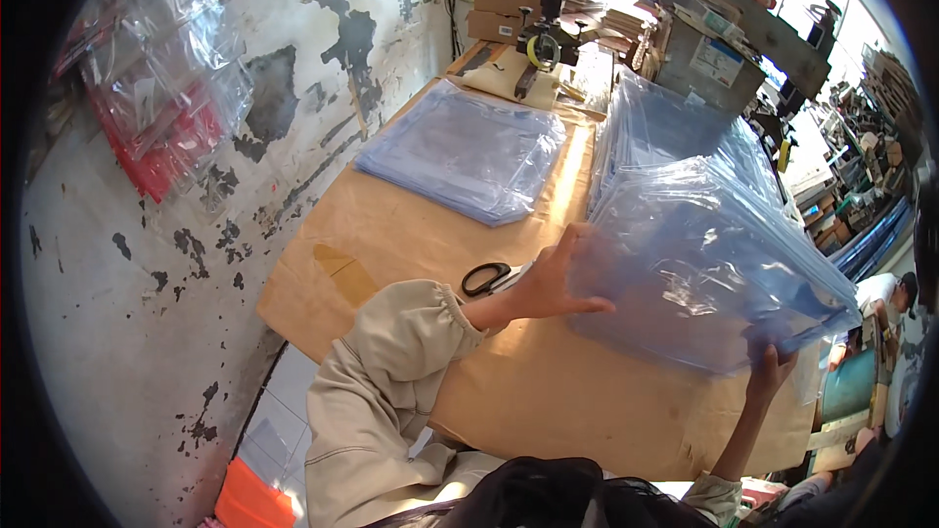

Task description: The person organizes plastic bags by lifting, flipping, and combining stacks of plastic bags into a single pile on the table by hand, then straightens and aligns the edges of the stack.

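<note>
A clear bluish plastic sheet or bag [675, 264] spans the right part of the table, its near side lifted. My right hand [773, 367] is closed on its near right edge, with part of the fingers behind the film. At the sheet's left edge is my left hand [556, 279], thumb stretched out and apart from the fingers. Its fingertips blur against the film. Black-handled scissors [486, 279] lie beside my left wrist, partly covered by it. Farther back on the left rests a flat stack of similar clear plastic pieces [465, 152].
The tan-covered table [577, 411] meets a peeling wall [186, 264] at the left, where clear and red plastic bags [166, 68] hang. A metal machine frame [665, 0] spans the far end, near cardboard boxes [499, 10]. Another person [885, 293] is at the far right.
</note>
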### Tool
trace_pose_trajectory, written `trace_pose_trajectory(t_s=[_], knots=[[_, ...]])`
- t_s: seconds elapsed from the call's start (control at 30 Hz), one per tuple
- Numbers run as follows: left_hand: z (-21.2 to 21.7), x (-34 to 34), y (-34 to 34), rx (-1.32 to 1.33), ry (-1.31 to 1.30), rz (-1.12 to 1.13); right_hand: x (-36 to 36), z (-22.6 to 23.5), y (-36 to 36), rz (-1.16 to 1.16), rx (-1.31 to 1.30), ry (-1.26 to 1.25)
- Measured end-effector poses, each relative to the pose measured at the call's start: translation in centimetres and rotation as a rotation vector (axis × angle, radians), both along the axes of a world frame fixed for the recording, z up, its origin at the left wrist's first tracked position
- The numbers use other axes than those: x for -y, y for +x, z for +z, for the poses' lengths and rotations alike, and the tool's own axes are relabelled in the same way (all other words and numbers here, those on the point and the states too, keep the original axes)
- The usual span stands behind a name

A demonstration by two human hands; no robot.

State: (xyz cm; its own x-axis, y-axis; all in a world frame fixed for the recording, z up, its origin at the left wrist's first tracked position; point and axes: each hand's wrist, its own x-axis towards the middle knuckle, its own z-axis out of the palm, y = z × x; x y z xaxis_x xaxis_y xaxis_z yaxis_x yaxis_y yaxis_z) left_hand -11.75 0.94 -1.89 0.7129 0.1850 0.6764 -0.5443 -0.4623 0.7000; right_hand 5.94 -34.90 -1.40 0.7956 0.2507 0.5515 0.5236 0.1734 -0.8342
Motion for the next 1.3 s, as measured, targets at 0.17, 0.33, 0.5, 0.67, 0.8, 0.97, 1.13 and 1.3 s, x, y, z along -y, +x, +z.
trace_pose_trajectory(t_s=[0.17, 0.33, 0.5, 0.67, 0.8, 0.97, 1.13, 1.3], knots=[[-0.5, 0.3, 2.3, -0.055, -0.026, -0.015, 0.1, -1.1, 0.8, 0.07, -0.081, 0.137], [1.2, 1.2, 1.4, 0.116, -0.069, 0.191, -2.2, 1.8, -0.9, 0.147, -0.243, 0.056], [-0.1, 0.4, 1.3, 0.059, -0.049, 0.136, -1.4, -0.9, -0.2, -0.013, -0.122, -0.141], [-0.5, -1.0, 1.7, 0.108, 0.12, 0.086, -1.3, -2.2, 0.1, -0.006, -0.109, -0.163], [2.4, -1.9, 3.0, 0.05, 0.128, 0.146, -3.2, 3.3, 0.7, -0.133, 0.001, -0.185], [16.9, -3.9, 8.1, 0.021, 0.326, 0.472, -5.7, 16.8, 6.6, -0.164, 0.055, -0.266], [25.3, -6.7, 12.5, -0.363, -0.216, -0.122, -7.9, 24.0, 15.5, 0.004, 0.098, -0.375], [11.9, -9.2, 17.8, -0.678, -0.192, 0.183, -11.0, 9.9, 23.4, -0.087, 0.111, -0.827]])
